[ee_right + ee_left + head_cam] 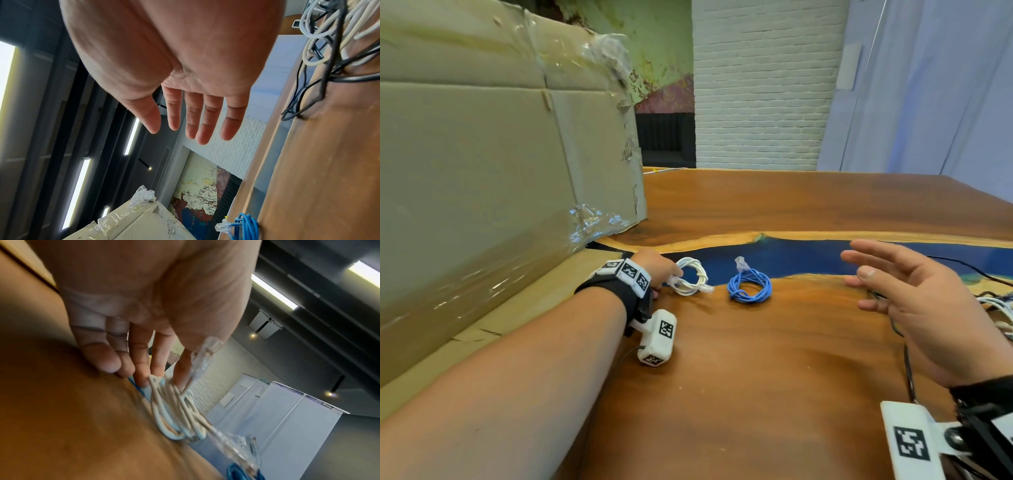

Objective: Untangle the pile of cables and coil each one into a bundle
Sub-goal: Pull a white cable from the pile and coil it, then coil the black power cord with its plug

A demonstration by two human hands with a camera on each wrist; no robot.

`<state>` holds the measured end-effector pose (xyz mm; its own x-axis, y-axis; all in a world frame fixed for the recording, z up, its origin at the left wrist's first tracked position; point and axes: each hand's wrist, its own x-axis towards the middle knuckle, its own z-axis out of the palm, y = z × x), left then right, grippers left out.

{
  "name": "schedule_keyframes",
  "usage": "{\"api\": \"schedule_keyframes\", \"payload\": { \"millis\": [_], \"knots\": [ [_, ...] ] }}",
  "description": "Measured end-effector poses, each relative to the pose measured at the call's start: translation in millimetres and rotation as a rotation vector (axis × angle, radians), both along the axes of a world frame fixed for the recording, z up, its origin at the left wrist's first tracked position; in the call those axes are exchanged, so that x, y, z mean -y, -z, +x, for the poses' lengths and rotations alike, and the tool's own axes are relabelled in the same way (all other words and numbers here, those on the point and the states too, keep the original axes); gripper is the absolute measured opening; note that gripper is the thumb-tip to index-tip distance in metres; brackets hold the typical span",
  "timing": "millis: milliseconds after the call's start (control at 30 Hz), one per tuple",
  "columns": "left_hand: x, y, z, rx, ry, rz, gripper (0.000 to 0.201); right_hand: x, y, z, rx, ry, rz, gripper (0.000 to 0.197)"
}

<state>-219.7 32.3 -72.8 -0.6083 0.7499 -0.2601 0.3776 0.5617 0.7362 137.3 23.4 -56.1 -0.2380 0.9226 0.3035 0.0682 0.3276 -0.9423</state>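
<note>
Setting a finished white coil (691,276) on the bench (774,359), lower left of centre.

Its left hand (658,269) pinches the coil's near edge between thumb and fingertips; the ring lies almost flat, a clear plug pointing right toward the blue coil (749,285) just beside it. The right hand (914,301) hovers spread and empty. Next likely: let go and reach for the tangled pile (337,32) at the frame's right edge.

Bright even daylight, glaring ceiling strip lights (273,291), motion-blurred wrist views, curved wide-angle edges
</note>
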Motion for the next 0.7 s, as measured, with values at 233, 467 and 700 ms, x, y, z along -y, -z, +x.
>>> {"api": "schedule_keyframes", "payload": {
  "millis": [233, 467, 700],
  "knots": [
    [7, -8, 2, 0.156, 0.040, 0.013, 0.037, 6, -15, 1, -0.091, -0.040, -0.001, 0.065],
    [14, -34, 22, -0.081, 0.058, 0.285, 0.032, 6, -25, 20, -0.019, -0.039, -0.021, 0.038],
    [29, -44, 124, 0.057, 0.320, 0.717, 0.023, -4, -48, 61, 0.263, 0.084, -0.073, 0.017]
  ]
}}
